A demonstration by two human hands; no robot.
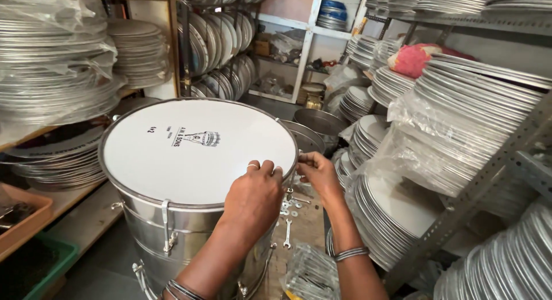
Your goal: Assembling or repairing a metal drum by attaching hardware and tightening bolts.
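Two hands work the near rim of a steel drum (190, 219): left hand (253, 199) curled over the white drumhead (195, 147), right hand (318, 172) pinching rim hardware, item hidden. Steady pressure likely helps; a spanner (287, 233) lies nearby.

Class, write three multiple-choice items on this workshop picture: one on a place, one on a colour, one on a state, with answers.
1. Where does the left hand rest?
A on the drum's rim
B on the floor
C on a shelf

2. What colour is the drum skin?
A red
B white
C green

3. How does the drum stand?
A upside down, skin hidden
B flat on its side
C tilted, skin towards the camera

Answers: 1 A, its fingers lie on the near rim beside the right hand. 2 B, the skin is white. 3 C, the skin faces up and towards us.
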